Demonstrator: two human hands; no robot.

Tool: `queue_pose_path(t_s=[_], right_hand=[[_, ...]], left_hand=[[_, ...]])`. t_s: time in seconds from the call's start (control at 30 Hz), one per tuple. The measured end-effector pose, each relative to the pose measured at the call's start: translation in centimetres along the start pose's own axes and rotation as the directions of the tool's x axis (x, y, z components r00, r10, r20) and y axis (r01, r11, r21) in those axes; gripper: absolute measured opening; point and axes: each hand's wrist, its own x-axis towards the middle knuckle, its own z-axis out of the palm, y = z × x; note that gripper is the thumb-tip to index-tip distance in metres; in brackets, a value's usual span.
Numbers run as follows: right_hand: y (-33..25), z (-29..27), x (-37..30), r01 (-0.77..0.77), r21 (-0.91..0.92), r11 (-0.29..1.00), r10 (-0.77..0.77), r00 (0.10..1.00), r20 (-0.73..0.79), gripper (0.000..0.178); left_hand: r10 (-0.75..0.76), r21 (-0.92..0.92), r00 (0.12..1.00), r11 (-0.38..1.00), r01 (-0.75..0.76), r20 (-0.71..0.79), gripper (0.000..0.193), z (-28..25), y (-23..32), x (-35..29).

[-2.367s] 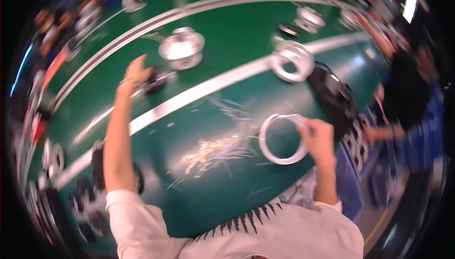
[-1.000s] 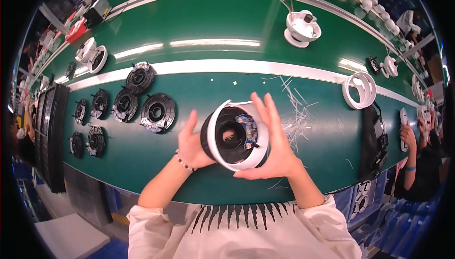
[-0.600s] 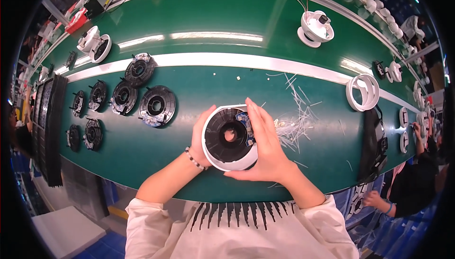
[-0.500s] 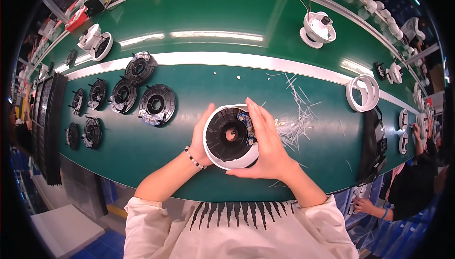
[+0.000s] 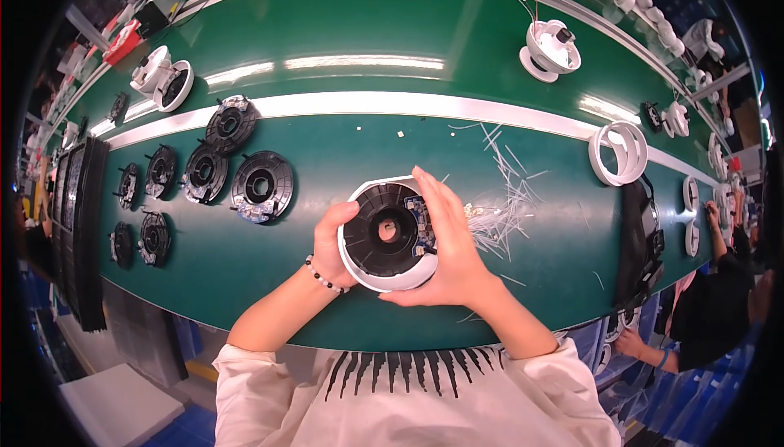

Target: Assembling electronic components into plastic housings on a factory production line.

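Observation:
Above the green table I hold a white round housing (image 5: 411, 279) between both hands, its opening turned up toward me. A black ribbed disc (image 5: 366, 239) with a round center hole sits in that opening. On the disc's right side is a small blue circuit board (image 5: 424, 222). My left hand (image 5: 330, 249) is closed around the left side, its thumb at the disc's upper left edge. My right hand (image 5: 457, 255) wraps the right side, fingers along the far right edge and thumb below at the near rim. The housing's underside is hidden.
Several black discs with circuit boards (image 5: 261, 187) lie at the left, beside a stack of black trays (image 5: 80, 226). Thin white strips (image 5: 498, 226) are scattered right of my hands. A white ring-shaped part (image 5: 604, 157) stands farther right, near a black bag-like item (image 5: 633, 243). Another person's hand (image 5: 630, 342) shows lower right.
My left thumb has come over the rim onto the disc's edge. The housing has shifted slightly left in view, and the disc now covers more of the left rim.

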Motion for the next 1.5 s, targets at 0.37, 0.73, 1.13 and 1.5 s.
queue_pose_path(t_s=[0.37, 0.73, 1.13, 1.5], right_hand=[[3.0, -2.2, -0.9, -0.107, 0.009, 0.994, 0.107, 0.982, -0.155, 0.118], [15.4, -20.9, -7.6, -0.493, -0.773, 0.4, 0.094, 0.861, -0.5, 0.042], [16.7, -23.4, -10.1, -0.446, -0.621, 0.644, 0.265, 0.892, -0.366, 0.022], [17.0, -24.7, -10.8, -0.474, -0.501, 0.724, 0.327, 0.876, -0.355, 0.014]], left_hand=[[0.053, 0.213, 0.98, 0.977, -0.011, -0.193, 0.053, 2.7, -0.5, 5.8], [0.397, 0.531, 0.857, 0.828, -0.179, -0.33, 0.045, -0.3, 9.3, 22.7], [0.538, 0.977, 0.843, 0.175, -0.12, 0.007, 0.03, 0.3, 16.9, 8.3], [0.528, 0.995, 0.849, -0.095, 0.036, 0.02, 0.028, -1.1, 17.8, -5.4]])
